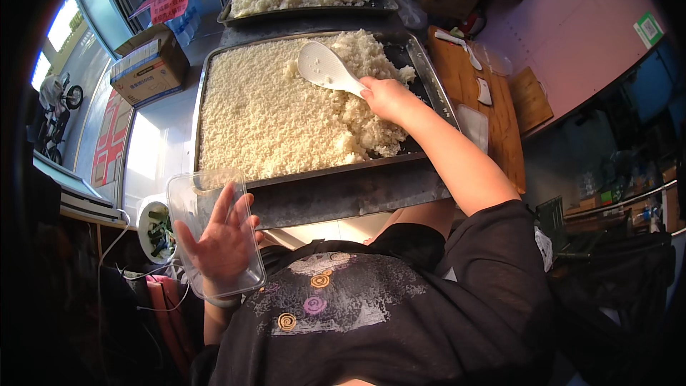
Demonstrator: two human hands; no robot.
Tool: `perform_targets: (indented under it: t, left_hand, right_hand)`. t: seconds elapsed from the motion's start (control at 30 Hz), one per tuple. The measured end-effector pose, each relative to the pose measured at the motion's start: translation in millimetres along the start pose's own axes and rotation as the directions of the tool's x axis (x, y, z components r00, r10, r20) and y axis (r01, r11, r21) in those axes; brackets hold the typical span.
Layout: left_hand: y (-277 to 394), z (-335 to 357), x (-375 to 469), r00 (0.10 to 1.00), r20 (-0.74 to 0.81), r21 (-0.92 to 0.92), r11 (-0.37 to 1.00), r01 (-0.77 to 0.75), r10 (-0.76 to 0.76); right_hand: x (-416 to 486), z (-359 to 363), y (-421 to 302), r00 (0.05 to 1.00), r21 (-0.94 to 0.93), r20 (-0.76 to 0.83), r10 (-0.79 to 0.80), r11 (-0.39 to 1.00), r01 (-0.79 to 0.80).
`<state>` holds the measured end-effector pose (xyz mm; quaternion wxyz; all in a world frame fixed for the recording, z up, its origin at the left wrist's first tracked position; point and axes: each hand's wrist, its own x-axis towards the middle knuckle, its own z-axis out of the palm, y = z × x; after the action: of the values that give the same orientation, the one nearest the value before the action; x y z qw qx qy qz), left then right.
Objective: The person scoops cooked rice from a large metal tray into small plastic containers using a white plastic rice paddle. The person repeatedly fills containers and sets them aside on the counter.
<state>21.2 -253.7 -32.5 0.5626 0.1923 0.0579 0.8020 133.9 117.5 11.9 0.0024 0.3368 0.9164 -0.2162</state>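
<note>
My right hand [390, 97] grips the handle of a white plastic rice paddle [324, 67], whose broad blade lies over the rice with a few grains stuck to it. Under it, cooked white rice [268, 107] fills most of a large dark metal tray [437, 94]. The rice is flat on the left and broken into loose clumps at the right, where bare tray shows. My left hand [225, 236] supports a clear plastic container [251, 262] from beneath, seen through its bottom. No food shows in this container, which is near the tray's front left corner.
Behind stands a second tray [228, 13] heaped with rice. To the right, a wooden board [504, 134] carries a clear plastic lid or container [472, 127] and white utensils [474, 59]. A cardboard box [153, 72] is at left, above a white bin [143, 225] holding refuse.
</note>
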Motion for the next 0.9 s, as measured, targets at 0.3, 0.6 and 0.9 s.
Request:
perform_targets:
  t: [0.3,0.6,0.9]
  left_hand:
    - [6.5,0.3,-12.4,0.999,-0.005,0.036,0.998,-0.044,0.044]
    - [4.0,25.0,37.4,0.990,0.141,0.118,0.993,-0.003,-0.014]
    - [8.5,12.2,8.2,0.999,0.034,0.159,0.987,-0.026,0.020]
  right_hand:
    - [-58.3,-45.9,27.1,0.988,-0.016,-0.122,-0.092,0.996,0.091]
    - [29.7,-29.9,-41.5,0.993,-0.098,-0.090,0.081,0.991,-0.089]
    - [-49.5,-24.2,20.7,0.997,-0.336,0.034,-0.075,0.938,0.082]
